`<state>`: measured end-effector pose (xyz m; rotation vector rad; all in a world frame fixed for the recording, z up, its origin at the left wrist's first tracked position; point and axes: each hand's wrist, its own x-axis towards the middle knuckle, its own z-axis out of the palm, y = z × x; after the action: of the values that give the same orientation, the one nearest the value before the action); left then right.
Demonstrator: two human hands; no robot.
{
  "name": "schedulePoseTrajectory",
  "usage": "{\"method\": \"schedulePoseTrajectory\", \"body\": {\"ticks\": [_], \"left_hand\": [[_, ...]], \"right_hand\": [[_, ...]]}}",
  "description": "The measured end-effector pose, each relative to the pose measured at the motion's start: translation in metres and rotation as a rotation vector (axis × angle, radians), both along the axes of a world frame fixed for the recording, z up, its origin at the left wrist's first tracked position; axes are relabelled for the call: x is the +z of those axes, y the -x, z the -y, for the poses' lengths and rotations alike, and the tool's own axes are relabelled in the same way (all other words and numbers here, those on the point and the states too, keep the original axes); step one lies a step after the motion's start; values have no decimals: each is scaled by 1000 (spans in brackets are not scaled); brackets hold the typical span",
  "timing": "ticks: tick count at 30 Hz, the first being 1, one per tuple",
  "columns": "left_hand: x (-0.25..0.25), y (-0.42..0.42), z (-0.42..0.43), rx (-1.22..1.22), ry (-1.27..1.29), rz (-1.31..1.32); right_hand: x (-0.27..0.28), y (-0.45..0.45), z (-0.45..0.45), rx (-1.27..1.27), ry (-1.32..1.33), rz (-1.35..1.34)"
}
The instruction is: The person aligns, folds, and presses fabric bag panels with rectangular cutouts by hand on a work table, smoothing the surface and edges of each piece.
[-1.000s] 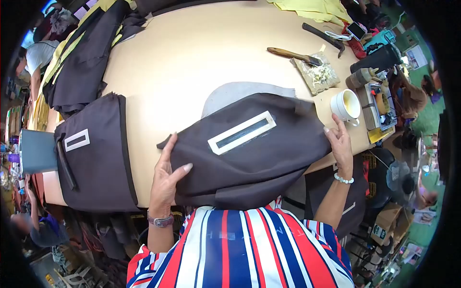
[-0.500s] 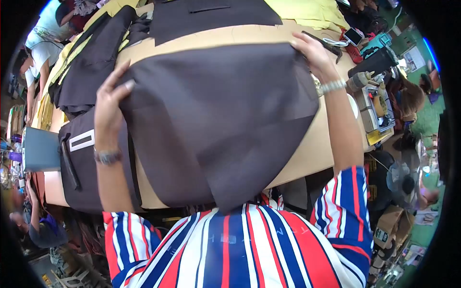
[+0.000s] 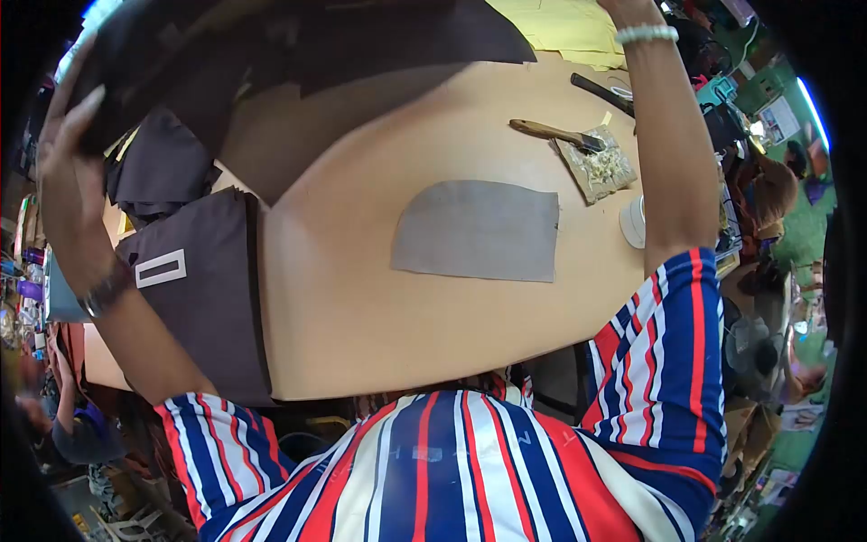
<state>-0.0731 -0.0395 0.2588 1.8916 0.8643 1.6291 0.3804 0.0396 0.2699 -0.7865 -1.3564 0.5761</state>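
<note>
A large dark fabric piece point(image 3: 307, 135), blurred by motion, sweeps across the upper left above the table. My left hand point(image 3: 72, 149) is closed on its left edge. My right hand point(image 3: 623, 11) is at the top border; its fingers are cut off, so its hold is hidden. Below the raised cloth, a smaller grey fabric piece point(image 3: 479, 230) with one rounded corner lies flat on the table point(image 3: 361, 334). Near my right forearm, a wooden-handled brush point(image 3: 551, 132) rests with its bristles on a small glue-smeared pad point(image 3: 601, 167).
On the left lies a dark fabric stack point(image 3: 203, 312) bearing a white rectangular frame point(image 3: 161, 267). Yellow fabric point(image 3: 569, 32) lies at the back. A white round container point(image 3: 634, 221) stands beside my right forearm, and a dark-handled tool point(image 3: 599, 93) lies farther back.
Both hands have moved away from me, the left also leftward, and the large dark cloth has lifted off the near table. The grey piece, brush and pad are now uncovered.
</note>
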Motion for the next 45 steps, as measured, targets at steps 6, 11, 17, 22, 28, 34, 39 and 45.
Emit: {"method": "schedulePoseTrajectory", "body": {"ticks": [6,11,17,22,28,34,39,45], "left_hand": [[-91,-5,74,131,297,81],[-149,-16,139,8,647,-17],[-192,-29,199,-239,1043,19],[-206,-36,168,-67,939,-92],[-220,-41,125,35,844,21],[-229,-29,66,73,828,94],[-244,-36,60,114,796,-60],[-245,-42,57,253,740,-195]], "right_hand": [[-106,-13,96,-130,197,349],[-187,3,200,-306,296,393],[-233,9,292,-274,699,230],[-227,22,255,-356,784,446],[-236,35,189,-444,363,434],[-247,25,135,-497,365,490],[-248,17,116,-631,689,682],[-239,21,101,-536,723,620]]}}
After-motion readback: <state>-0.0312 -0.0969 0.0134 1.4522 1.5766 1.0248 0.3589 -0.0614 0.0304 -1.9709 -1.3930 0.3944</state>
